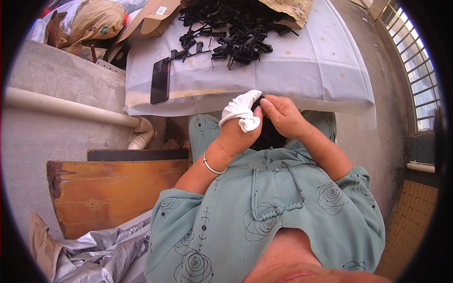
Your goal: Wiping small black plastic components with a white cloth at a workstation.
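My left hand (241, 134) is closed, with a bunched white cloth (239, 111) over its fingers. Between the cloth and my right hand sits a small black part (258, 102), mostly covered by fingers. My right hand (282, 115) pinches this black part with thumb and forefinger. Both hands are close together in front of my body, just below the near edge of the table. Beyond them, a heap of small black plastic parts (238, 37) with thin prongs lies on the table.
White sheeting (311, 70) covers the table and hangs over its edge. A dark phone (160, 81) lies at its left side, near a cardboard box (152, 19). A pipe (71, 107) runs along the left wall above a wooden board (118, 193). A barred window (413, 61) stands right.
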`<control>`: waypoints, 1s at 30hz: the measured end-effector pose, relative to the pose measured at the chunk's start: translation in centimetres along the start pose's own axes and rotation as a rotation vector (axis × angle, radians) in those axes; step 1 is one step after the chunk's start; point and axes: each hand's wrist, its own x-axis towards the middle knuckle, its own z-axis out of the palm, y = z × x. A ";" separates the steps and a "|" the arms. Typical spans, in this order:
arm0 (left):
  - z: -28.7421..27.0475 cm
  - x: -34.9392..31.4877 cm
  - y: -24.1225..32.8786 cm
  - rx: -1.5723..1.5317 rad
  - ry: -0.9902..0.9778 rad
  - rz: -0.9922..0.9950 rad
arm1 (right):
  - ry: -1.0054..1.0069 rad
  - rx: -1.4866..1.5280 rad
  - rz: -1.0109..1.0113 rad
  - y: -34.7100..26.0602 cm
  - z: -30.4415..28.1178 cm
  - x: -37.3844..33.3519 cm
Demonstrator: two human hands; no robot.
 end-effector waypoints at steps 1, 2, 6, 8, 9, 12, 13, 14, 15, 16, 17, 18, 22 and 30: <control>0.1 0.0 -0.2 0.124 0.028 0.115 | 0.034 0.115 0.008 0.3 0.5 0.0; 0.1 0.0 -0.1 0.123 0.025 0.115 | 0.070 0.234 0.018 0.7 1.0 -0.1; 0.4 -0.2 -0.4 0.248 -0.022 0.102 | 0.079 0.184 0.076 1.8 1.8 -0.1; 0.7 -0.5 -1.0 0.294 -0.041 0.105 | 0.085 0.249 0.114 1.9 2.2 0.1; 0.9 -0.6 -1.3 0.297 -0.034 0.110 | 0.085 0.248 0.114 2.1 2.1 0.2; 1.5 -0.7 -1.9 -0.002 -0.037 -0.095 | 0.059 0.203 0.110 2.6 1.5 0.6; 1.7 -0.8 -2.0 -0.307 -0.043 -0.306 | 0.061 0.204 0.110 2.4 1.1 0.5; 1.5 -0.5 -2.1 -0.431 -0.038 -0.277 | 0.048 0.182 0.053 2.0 0.4 0.4; 1.1 -0.3 -2.1 -0.431 -0.034 -0.279 | 0.036 0.161 -0.005 1.6 0.0 0.3; 0.7 -0.1 -2.0 -0.510 -0.064 -0.344 | 0.116 -0.019 -0.034 1.4 -0.2 0.4; 0.2 0.2 -2.0 -0.589 -0.095 -0.407 | 0.113 -0.019 -0.035 1.0 -0.6 0.3; 0.1 0.1 -2.4 -0.811 -0.139 -0.456 | -0.028 -0.134 0.018 0.6 -1.0 0.1; -0.4 0.2 -1.3 -0.810 -0.111 -0.442 | 0.022 -0.204 -0.198 1.9 -1.2 -0.1; -1.2 0.2 -0.3 -0.788 -0.364 -0.438 | 0.020 0.055 -0.017 0.6 -1.3 0.2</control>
